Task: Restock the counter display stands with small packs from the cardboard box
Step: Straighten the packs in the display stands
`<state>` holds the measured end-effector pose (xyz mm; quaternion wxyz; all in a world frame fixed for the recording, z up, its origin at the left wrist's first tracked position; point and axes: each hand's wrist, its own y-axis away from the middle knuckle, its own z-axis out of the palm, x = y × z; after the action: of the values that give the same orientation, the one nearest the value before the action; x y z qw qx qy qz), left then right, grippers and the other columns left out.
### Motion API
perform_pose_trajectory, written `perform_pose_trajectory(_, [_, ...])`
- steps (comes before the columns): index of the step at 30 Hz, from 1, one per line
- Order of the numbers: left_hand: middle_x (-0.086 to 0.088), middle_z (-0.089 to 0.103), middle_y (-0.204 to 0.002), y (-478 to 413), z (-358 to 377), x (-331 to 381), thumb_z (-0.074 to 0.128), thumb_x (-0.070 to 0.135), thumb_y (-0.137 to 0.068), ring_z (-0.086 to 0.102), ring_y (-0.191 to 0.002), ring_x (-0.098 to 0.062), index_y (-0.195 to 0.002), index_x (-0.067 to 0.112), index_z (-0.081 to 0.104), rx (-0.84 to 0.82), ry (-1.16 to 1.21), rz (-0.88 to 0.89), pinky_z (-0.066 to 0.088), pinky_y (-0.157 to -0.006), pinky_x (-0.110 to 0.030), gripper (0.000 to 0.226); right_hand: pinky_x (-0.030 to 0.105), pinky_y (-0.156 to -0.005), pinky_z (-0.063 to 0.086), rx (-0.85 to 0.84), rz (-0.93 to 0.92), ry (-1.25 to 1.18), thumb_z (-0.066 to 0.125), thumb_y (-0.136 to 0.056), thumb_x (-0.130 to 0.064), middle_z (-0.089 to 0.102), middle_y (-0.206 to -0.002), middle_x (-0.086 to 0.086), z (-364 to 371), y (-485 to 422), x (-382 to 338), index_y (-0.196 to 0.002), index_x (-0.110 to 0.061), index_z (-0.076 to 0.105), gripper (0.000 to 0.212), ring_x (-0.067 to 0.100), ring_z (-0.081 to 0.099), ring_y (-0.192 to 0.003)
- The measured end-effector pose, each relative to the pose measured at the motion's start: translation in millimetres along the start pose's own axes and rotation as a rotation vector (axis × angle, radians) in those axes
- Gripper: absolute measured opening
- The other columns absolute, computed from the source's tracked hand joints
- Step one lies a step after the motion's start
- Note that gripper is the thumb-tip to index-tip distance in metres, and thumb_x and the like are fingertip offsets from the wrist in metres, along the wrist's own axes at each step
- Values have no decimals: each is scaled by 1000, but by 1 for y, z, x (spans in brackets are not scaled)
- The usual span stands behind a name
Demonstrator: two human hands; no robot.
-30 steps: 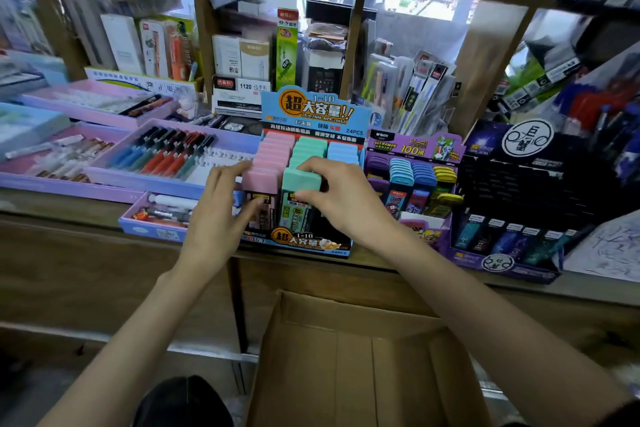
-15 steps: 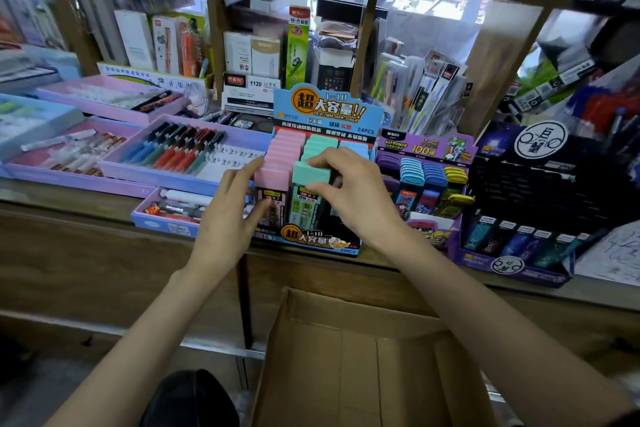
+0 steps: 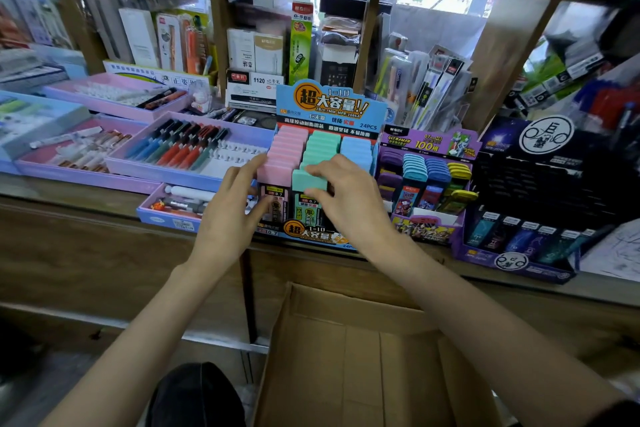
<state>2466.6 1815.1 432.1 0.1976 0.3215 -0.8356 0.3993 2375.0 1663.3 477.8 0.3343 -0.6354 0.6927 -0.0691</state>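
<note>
The right hand (image 3: pixel 346 199) pinches the front green pack (image 3: pixel 309 181), a smooth, block-shaped case standing in the blue printed card stand (image 3: pixel 330 107) on the wooden counter (image 3: pixel 86 218). The left hand (image 3: pixel 230 215) lies straight-fingered against the neighbouring pink pack (image 3: pixel 278 175). The plain cardboard box (image 3: pixel 346 350) sits open below both wrists.

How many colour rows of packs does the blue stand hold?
3: pink row at left, green row in the middle, blue row at right; the right hand, pinching a green pack, may hide more.

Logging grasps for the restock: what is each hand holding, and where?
Right hand pinches the front green pack by its cap. Left hand touches the front pink pack at its left side; grip unclear.
</note>
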Motion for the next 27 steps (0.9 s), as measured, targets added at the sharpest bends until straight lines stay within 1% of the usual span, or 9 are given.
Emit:
perform_pose_trajectory(2, [-6, 49, -118, 1, -1, 2, 57, 21, -92, 50, -93, -12, -140, 19, 38, 12, 6, 2, 42, -71, -31, 51, 39, -71, 49, 108, -130, 213, 75, -76, -13, 60, -98, 15, 2, 8, 0, -108, -4, 68, 33, 32, 57, -89])
perform_pose_trajectory(4, [-1, 49, -122, 0, -1, 5, 52, 29, -94, 49, -105, -9, -138, 20, 41, 55, 79, -13, 43, -82, -29, 46, 42, -81, 48, 214, -176, 292, 73, -79, -21, 59, -112, 18, 2, 8, 4, -108, -5, 68, 33, 36, 56, -101])
perform_pose_trajectory(6, [6, 46, -134, -6, -1, 10, 45, 40, -96, 42, -120, -2, -139, 25, 41, 74, 276, -95, 38, -96, -25, 46, 35, -102, 33, 206, 16, 86, 56, -92, -32, 43, -138, 12, 2, 3, 6, -128, -10, 55, 43, 28, 38, -128])
perform_pose_trajectory(8, [11, 38, -146, -20, 1, 16, 42, 48, -95, 36, -126, 1, -143, 29, 36, 35, 503, -234, 32, -100, -19, 52, 21, -106, 18, 267, 330, -296, 42, -98, -36, 23, -151, 2, 2, -5, 6, -142, -11, 34, 52, 15, 20, -139])
perform_pose_trajectory(11, [9, 37, -147, -43, 11, 23, 45, 46, -94, 37, -121, 1, -144, 22, 34, -12, 704, -374, 30, -93, -14, 57, 17, -102, 18, 318, 570, -543, 37, -99, -38, 19, -151, -6, 11, -11, 6, -146, -14, 23, 54, 4, 21, -134])
perform_pose_trajectory(15, [12, 48, -128, -55, 22, 22, 51, 26, -95, 48, -108, 6, -139, 18, 42, 1, 795, -379, 35, -74, 5, 46, 21, -105, 21, 363, 610, -592, 39, -99, -34, 24, -151, -5, 25, -17, 12, -147, -13, 22, 55, 12, 24, -138])
perform_pose_trajectory(19, [12, 46, -134, -52, 29, 19, 49, 19, -95, 43, -118, -1, -141, 19, 42, 10, 818, -396, 33, -78, 2, 46, 21, -97, 22, 359, 674, -635, 42, -99, -34, 28, -151, -3, 25, -27, 21, -147, -17, 24, 54, 15, 29, -136])
perform_pose_trajectory(22, [17, 48, -127, -49, 33, 22, 49, 19, -95, 46, -110, 4, -139, 20, 43, 31, 806, -397, 35, -73, 5, 45, 23, -100, 23, 304, 658, -639, 42, -98, -33, 28, -152, -3, 21, -25, 27, -147, -20, 24, 53, 11, 29, -135])
perform_pose_trajectory(27, [10, 51, -124, -65, 29, 20, 50, 17, -94, 47, -110, -4, -136, 18, 47, 20, 890, -477, 35, -83, -8, 41, 1, -79, 22, 271, 612, -624, 42, -99, -32, 36, -138, -7, 18, -24, 31, -145, -19, 27, 50, -17, 25, -94])
